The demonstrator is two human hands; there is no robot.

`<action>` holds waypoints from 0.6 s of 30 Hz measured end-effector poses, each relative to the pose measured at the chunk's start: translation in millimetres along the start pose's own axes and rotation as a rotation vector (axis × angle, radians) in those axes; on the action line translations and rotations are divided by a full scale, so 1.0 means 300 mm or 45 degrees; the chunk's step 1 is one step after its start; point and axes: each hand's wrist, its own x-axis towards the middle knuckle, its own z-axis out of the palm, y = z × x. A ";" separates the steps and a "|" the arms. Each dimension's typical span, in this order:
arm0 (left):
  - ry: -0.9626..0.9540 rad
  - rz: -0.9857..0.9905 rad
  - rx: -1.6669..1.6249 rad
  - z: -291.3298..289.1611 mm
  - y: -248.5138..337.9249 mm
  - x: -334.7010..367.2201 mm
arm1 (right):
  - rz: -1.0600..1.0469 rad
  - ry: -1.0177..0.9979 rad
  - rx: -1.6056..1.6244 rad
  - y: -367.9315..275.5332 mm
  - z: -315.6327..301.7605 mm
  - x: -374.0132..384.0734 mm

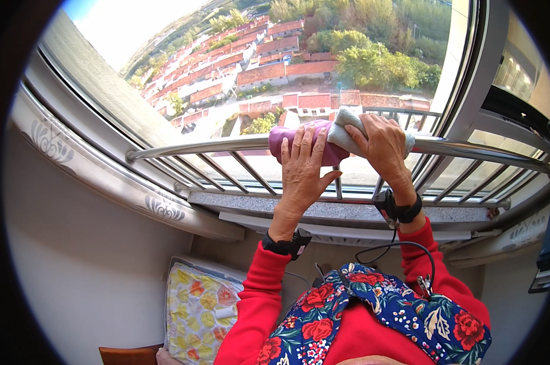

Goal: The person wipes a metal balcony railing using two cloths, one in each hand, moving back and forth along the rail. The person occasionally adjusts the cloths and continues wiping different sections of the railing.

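2 cloths lie over the rail (220, 145) at the window, side by side and touching. The left hand (302, 159) rests on the purple cloth (336, 156), its fingers straight, a little spread, thumb out to the side, not gripping. The right hand (384, 146) has its fingers bent over the pale cloth (343, 135), holding it against the rail. Each wrist wears a black strap (410, 209).
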 end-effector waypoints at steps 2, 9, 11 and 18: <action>0.037 -0.020 0.026 0.023 0.002 -0.007 | -0.011 0.006 0.001 0.001 0.000 0.000; 0.194 -0.046 0.172 0.086 0.003 -0.001 | -0.007 0.031 0.011 -0.001 0.003 0.000; 0.252 -0.030 0.165 0.086 0.002 0.015 | -0.007 0.027 0.015 -0.001 0.003 -0.001; 0.212 0.067 -0.196 -0.023 -0.046 0.039 | -0.035 0.073 0.018 0.008 0.013 -0.001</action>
